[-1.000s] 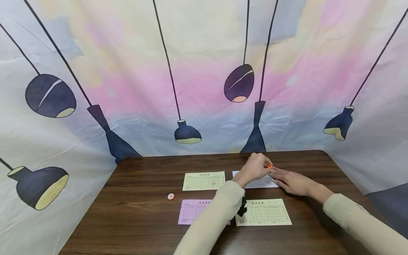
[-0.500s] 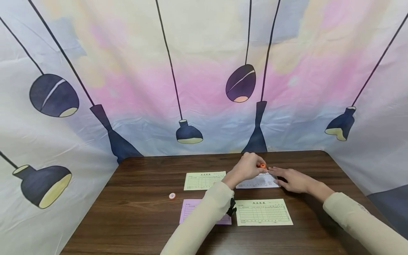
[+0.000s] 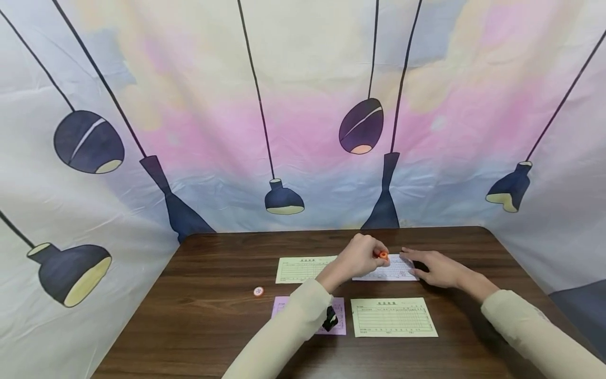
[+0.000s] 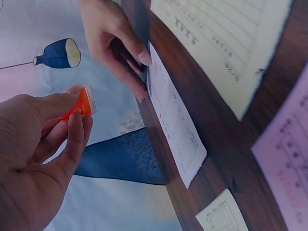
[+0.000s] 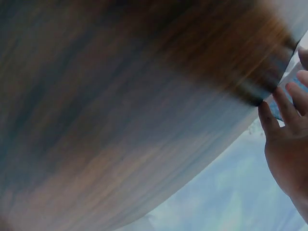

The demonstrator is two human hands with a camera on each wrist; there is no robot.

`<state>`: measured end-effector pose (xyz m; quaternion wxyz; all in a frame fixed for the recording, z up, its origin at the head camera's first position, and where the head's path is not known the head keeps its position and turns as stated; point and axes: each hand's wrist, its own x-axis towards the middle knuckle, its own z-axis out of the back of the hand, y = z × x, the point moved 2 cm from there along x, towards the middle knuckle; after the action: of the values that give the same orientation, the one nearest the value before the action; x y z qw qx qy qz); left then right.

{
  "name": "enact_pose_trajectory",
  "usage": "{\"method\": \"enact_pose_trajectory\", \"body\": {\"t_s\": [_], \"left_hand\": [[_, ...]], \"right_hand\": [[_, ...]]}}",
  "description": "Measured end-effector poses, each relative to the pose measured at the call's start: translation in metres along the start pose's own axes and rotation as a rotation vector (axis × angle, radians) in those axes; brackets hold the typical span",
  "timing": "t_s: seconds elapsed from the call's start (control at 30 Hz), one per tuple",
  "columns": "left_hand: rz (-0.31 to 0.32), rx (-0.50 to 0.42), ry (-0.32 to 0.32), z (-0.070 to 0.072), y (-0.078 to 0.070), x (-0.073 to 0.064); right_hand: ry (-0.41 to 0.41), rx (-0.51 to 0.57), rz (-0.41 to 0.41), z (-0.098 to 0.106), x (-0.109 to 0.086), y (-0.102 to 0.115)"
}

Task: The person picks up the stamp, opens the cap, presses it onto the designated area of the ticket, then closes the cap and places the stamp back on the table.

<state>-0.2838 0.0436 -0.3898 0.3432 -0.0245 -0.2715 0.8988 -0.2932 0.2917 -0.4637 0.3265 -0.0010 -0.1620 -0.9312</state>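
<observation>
My left hand pinches a small orange stamp between thumb and fingers, above a white printed form. In the left wrist view, the stamp shows a pale flat face turned toward the sheet side, apart from the paper. A faint red mark shows near the form's right side. My right hand lies at that right edge, fingers extended, thumb touching the form. In the right wrist view only part of the right hand appears, at the right border.
A pale yellow form lies back left, another pale yellow form front right. The left sleeve partly covers a purple form. A small round white-faced piece with a reddish rim sits left on the brown table. Patterned cloth hangs behind.
My left hand has moved left with the stamp, away from the right hand's fingertips, uncovering more of the white form and its red mark. The right hand has stayed at the form's edge.
</observation>
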Motion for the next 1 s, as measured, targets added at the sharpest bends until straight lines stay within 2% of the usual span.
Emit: {"method": "enact_pose_trajectory", "body": {"t_s": [0.17, 0.3, 0.43, 0.7, 1.0], "left_hand": [[-0.036, 0.025, 0.002, -0.002, -0.001, -0.008], [-0.026, 0.023, 0.003, -0.003, -0.001, -0.015], [-0.011, 0.002, 0.019, -0.005, 0.000, -0.023], [-0.033, -0.018, 0.006, -0.010, 0.004, -0.035], [-0.054, -0.040, -0.002, -0.014, 0.008, -0.044]], "right_hand": [[-0.026, 0.044, -0.072, 0.005, -0.005, -0.004], [-0.068, 0.041, -0.082, 0.011, -0.008, -0.001], [-0.109, 0.000, -0.044, 0.015, -0.011, 0.010], [-0.168, -0.069, 0.009, 0.017, -0.027, 0.037], [-0.128, -0.093, -0.056, 0.013, -0.056, 0.055]]}}
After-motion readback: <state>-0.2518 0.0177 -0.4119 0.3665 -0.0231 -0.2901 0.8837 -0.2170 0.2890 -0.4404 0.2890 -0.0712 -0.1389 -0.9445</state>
